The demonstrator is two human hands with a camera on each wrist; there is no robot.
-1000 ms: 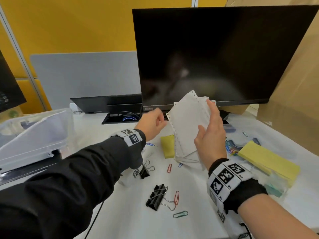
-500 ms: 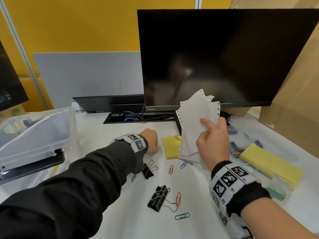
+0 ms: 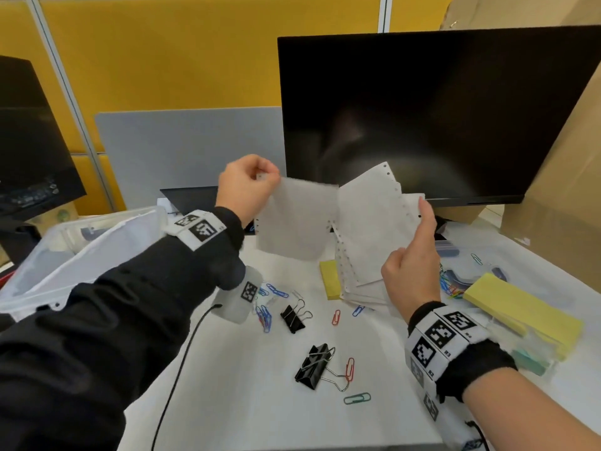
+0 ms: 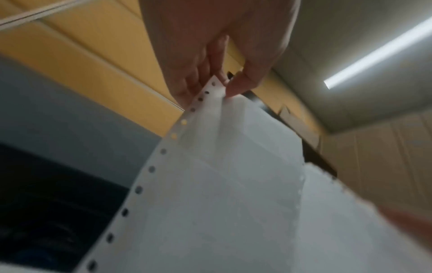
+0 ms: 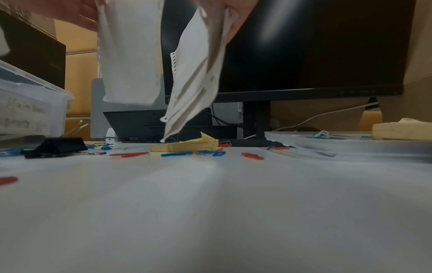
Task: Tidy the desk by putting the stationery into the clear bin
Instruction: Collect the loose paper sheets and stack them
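several paper clips (image 3: 357, 398) and binder clips (image 3: 313, 366) litter desk (image 3: 260, 402). left hand (image 3: 245, 187) pinches one perforated sheet (image 3: 294, 219); right hand (image 3: 409, 268) grips remaining white stack (image 3: 370, 222).

Matt paper sheets (image 3: 370, 229); glossy monitor (image 3: 439, 115)

From my right wrist camera I look low across the white desk top (image 5: 210, 212). At upper centre, a fanned stack of white hole-punched paper sheets (image 5: 198, 77) hangs from my right hand (image 5: 233, 20), its lowest corner just above a crumpled yellow sticky-note pad (image 5: 187, 146). A separate white sheet (image 5: 131, 61) hangs to its left. The black monitor (image 5: 315, 46) fills the upper right. Red and blue paper clips (image 5: 252, 156) lie scattered mid-frame, a black binder clip (image 5: 56, 146) at left, the clear plastic bin (image 5: 32, 99) at the left edge.
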